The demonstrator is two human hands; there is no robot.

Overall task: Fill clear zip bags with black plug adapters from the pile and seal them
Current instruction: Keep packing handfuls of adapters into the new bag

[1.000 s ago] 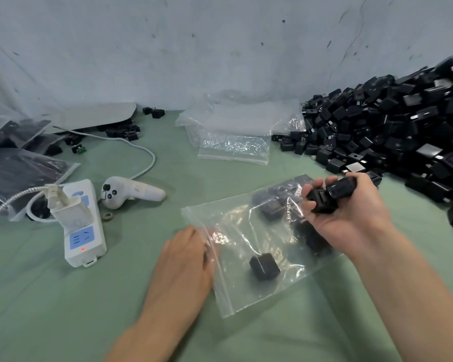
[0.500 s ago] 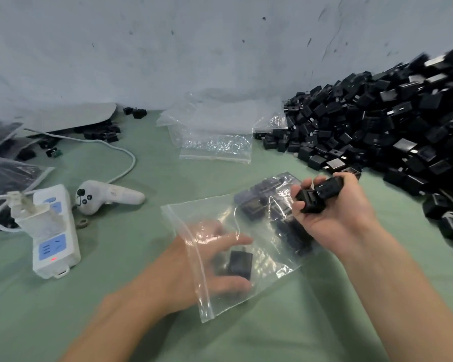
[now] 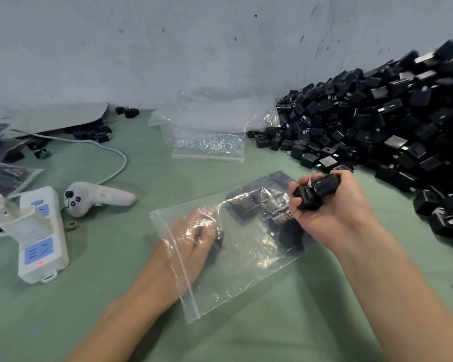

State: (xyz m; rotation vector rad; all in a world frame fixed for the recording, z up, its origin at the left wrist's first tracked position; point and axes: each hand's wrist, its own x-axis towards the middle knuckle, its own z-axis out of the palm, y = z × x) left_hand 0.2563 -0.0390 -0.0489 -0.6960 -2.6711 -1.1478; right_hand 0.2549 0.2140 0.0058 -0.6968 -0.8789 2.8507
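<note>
Right hand [image 3: 332, 212] clamps adapters [image 3: 315, 190] above bag [image 3: 246, 265] closed end; mouth lies leftward, left hand [image 3: 194, 236] inside, grip unclear.

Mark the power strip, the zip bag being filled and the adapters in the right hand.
power strip [image 3: 38, 250]: head view, lower blue socket panel.
zip bag [image 3: 246, 270]: head view, bare clear plastic.
adapters [image 3: 307, 199]: head view, nearer one's black body.
</note>
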